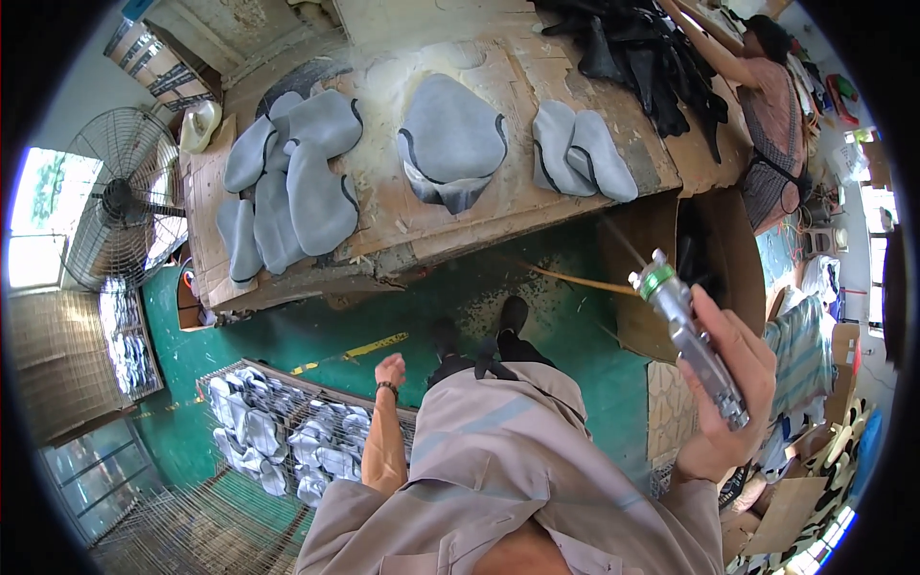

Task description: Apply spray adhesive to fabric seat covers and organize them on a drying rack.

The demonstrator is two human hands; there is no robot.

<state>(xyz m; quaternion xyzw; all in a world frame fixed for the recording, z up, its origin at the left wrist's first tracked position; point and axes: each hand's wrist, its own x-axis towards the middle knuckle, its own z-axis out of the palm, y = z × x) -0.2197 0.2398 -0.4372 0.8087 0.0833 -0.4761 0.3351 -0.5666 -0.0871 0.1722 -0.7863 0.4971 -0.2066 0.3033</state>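
My right hand point(730, 383) is wrapped round a metal spray gun point(685, 335) with a green ring, raised at the right above the floor. A faint streak shows in front of its nozzle. Beside my body at the left, my left hand point(390, 372) hangs with its fingers curled in and nothing visible in them. On the table ahead lies a large grey curved piece point(452, 129) with dark edging. To its left rests a cluster of grey pieces point(321, 201), partly overlapping. At its right are two narrower grey pieces point(585, 149), one lapping the other.
The cardboard-covered table point(517, 206) has pale residue on it. Another person point(771, 115) handles black pieces point(642, 67) at the far right. A large brown bin point(642, 316) stands under the table's right end. Racks of grey pieces point(287, 431) and a fan point(120, 196) are at left.
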